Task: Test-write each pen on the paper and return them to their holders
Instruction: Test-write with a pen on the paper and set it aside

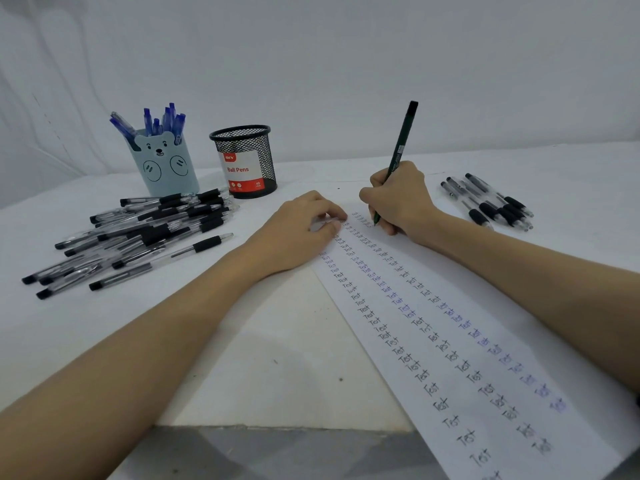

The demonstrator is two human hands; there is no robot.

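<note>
Head camera: a person sits at a white table (86,341) with both bare forearms stretched forward over a long sheet of paper (519,358) that runs from the centre down toward 5 o'clock. The right hand (398,199), just right of centre, has its fingers wrapped around a dark green pen (403,140), the barrel tilting up toward 12 o'clock and the tip touching the far end of the paper. The left hand (304,226), just beside it at 9 o'clock, rests palm down on the sheet's left edge with fingers loosely bent and pressing the paper; it holds nothing. The sheet carries several columns of the handwritten word "Test", mostly in black ink, some in blue.

At 10 o'clock from the hands stands a light blue bear-faced holder (166,168) filled with blue pens (166,119). Just to its right stands a black mesh cup (247,161) holding a red-and-white card that reads "Ball Pens"; whether any pens sit inside cannot be told. In front of the two holders, at 9 o'clock, a loose heap of black pens (138,237) lies on the table. At 3 o'clock from the right hand, well apart from the heap, a smaller cluster of black pens (491,202) lies side by side. A white wall (346,46) fills the background.
</note>
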